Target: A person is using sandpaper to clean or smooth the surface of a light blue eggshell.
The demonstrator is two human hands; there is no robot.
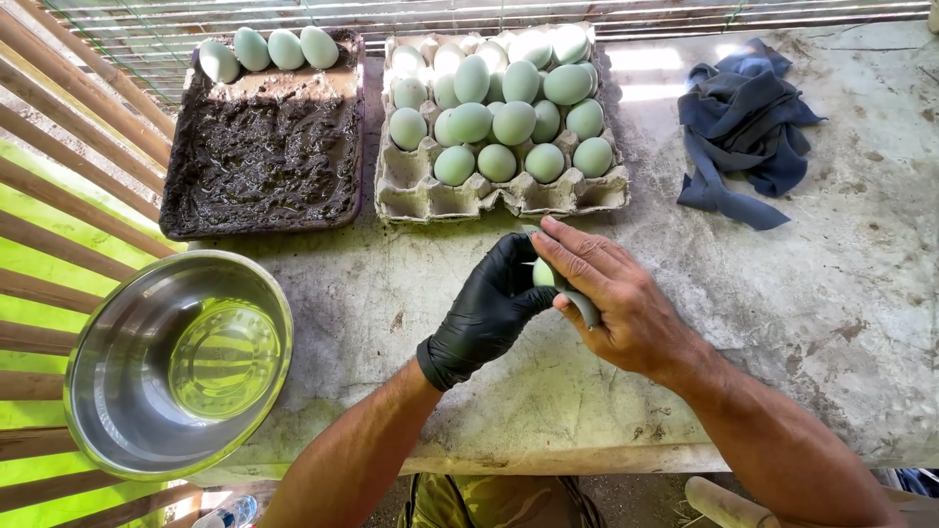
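I see my left hand (486,311), in a black glove, and my bare right hand (616,298) brought together over the stone table (841,293), both closed around one pale green egg (544,273). The egg sits between the gloved fingers and the right palm, just in front of the near edge of the cardboard egg tray (411,196). The tray holds a heap of pale green eggs (514,122). Left of it lies a dark tray of black mud (264,161), with four eggs (269,49) lined along its far edge. A steel bowl (117,391) rests at the table's left corner. A dark blue cloth (743,122) lies crumpled at the far right.
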